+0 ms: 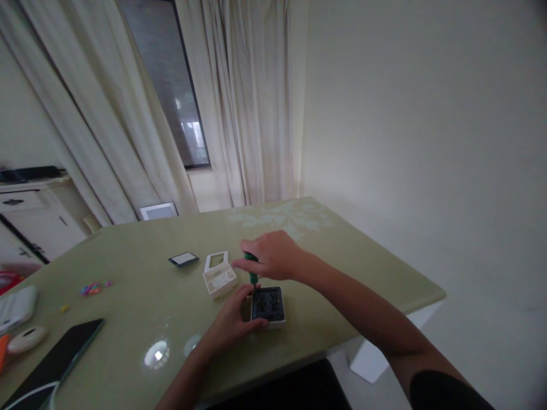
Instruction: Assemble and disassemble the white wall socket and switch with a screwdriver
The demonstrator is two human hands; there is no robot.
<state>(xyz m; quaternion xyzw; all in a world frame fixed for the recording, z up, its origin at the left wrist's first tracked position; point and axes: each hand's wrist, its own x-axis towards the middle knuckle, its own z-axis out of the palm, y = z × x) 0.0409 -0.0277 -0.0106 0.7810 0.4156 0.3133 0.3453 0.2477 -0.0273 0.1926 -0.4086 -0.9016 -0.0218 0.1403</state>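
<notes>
A square socket module (268, 306) with a dark back and white edge lies on the green table (141, 256) near its front edge. My left hand (233, 322) grips the module's left side, fingers curled round it. My right hand (273, 256) is closed round a green-handled screwdriver (252, 272) held upright, its tip down on the module's top left corner.
A white mounting box (219, 279) and a white frame (216, 260) lie just left of the hands, a small dark plate (183, 259) farther left. A phone (55, 359), colourful bits (92, 288) and white objects (17, 307) sit at the left. Curtains and wall stand behind.
</notes>
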